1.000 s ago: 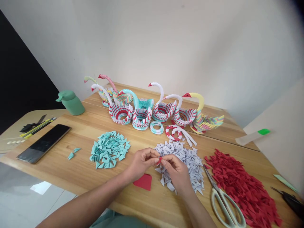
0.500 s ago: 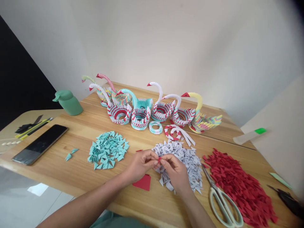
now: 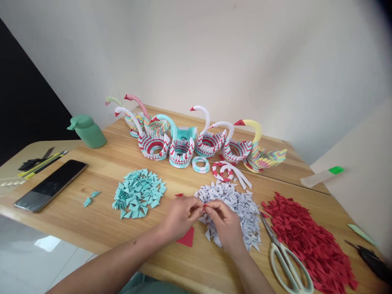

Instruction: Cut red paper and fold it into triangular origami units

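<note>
Pinching a red paper piece (image 3: 204,207) from either side, each grip closed, the left hand (image 3: 180,216) and right hand (image 3: 228,226) meet toward the front edge of the desk (image 3: 168,259).

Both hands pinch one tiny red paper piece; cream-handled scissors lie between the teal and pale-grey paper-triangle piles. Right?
Not quite. The head view shows the cream-handled scissors between the pale-grey paper-triangle pile and the red pile; the rest holds.
</note>
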The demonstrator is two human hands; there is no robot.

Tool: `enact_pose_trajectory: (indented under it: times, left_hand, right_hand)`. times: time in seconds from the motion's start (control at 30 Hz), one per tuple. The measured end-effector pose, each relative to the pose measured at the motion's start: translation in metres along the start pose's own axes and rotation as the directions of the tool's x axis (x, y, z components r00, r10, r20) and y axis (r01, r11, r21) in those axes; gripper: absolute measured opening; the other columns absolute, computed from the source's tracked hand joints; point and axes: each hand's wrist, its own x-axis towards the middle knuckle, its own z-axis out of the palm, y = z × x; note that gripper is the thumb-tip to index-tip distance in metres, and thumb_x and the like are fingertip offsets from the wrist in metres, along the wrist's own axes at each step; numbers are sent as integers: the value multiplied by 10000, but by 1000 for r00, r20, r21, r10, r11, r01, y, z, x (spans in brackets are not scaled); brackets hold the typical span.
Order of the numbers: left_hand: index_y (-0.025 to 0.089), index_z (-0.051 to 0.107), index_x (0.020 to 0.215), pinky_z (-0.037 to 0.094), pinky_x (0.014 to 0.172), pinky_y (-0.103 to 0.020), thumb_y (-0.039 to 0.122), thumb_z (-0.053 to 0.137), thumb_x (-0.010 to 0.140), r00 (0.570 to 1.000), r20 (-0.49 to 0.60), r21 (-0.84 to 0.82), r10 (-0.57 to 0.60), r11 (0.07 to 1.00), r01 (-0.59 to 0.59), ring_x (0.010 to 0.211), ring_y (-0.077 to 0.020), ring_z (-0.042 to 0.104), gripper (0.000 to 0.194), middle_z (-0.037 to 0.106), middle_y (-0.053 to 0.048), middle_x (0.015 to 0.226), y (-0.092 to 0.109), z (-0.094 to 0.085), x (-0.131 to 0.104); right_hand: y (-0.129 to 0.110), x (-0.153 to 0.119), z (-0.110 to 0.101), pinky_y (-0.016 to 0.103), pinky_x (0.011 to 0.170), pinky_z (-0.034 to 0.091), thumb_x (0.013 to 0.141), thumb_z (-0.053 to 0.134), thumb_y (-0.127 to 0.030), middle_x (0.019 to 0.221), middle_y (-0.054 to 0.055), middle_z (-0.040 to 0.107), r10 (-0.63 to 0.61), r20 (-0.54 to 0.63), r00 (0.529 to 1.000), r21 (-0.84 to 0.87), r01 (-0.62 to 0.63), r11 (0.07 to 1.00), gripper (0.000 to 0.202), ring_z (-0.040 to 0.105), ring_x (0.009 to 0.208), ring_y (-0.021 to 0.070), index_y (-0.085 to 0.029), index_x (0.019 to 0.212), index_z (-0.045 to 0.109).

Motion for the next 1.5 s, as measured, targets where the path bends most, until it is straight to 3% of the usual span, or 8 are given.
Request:
enact_pose_trajectory:
  times: [0.1,0.27,0.47,0.73,0.9,1.07,1.23,1.5]
  left_hand:
    - [162,622,690,428,625,-232,269,614,768,999,20,-143,-43,989,45,637,-136,574,132,652,-14,660,-4,2,2]
    - [142,590,754,437,579,-229,360,718,688,970,182,-478,-161,848,231,575,-116,565,261,641,-11,643,-14,5,8]
    - [135,613,676,396,573,-206,277,685,715,984,119,-350,-129,923,163,584,-102,524,164,609,5,612,-10,4,5]
    - [130,638,737,428,634,-239,298,663,732,974,206,-421,-93,890,174,637,-124,536,169,602,-6,660,-11,1,7]
    - [126,644,737,404,642,-235,266,629,771,986,156,-350,-65,930,117,655,-125,517,145,588,-8,674,-7,1,4]
    - [115,660,821,422,646,-235,315,655,762,975,204,-409,-91,897,170,665,-127,530,208,614,-18,717,-8,4,4]
    - [125,640,680,412,614,-222,320,672,736,976,178,-369,-123,912,182,618,-119,523,206,600,-3,631,-7,4,6]
    - [119,645,682,401,549,-219,445,753,656,950,184,-483,-253,818,312,515,-95,507,344,632,-11,582,-7,-3,9]
  right_hand:
    - [2,-1,0,278,639,510,824,630,-402,718,32,686,-11,1,1000,-1,11,1000,206,631,674,184,-207,787,685]
    - [2,-1,0,277,645,491,849,610,-372,689,23,675,-34,15,999,12,33,999,192,622,655,176,-202,791,678]
    - [2,0,0,288,685,483,851,607,-291,770,27,649,-183,-12,983,-107,181,978,108,595,709,179,-221,793,665]
    - [4,0,0,266,656,458,892,561,-306,721,1,619,-180,6,984,-116,180,977,151,572,654,157,-221,784,624]
    - [3,0,0,260,606,437,899,536,-333,685,-6,606,-167,-10,986,-96,165,982,189,554,612,154,-219,761,598]
    - [3,2,-1,251,609,432,885,549,-327,686,-8,598,-141,-64,988,-122,132,984,179,551,633,154,-213,759,604]
    - [4,2,-1,250,635,444,878,575,-286,710,-4,612,-184,-29,983,-135,178,975,139,572,654,152,-213,779,639]
    - [6,4,-3,275,698,505,881,587,-178,829,28,676,-411,20,911,-182,408,895,121,642,772,168,-231,892,694]
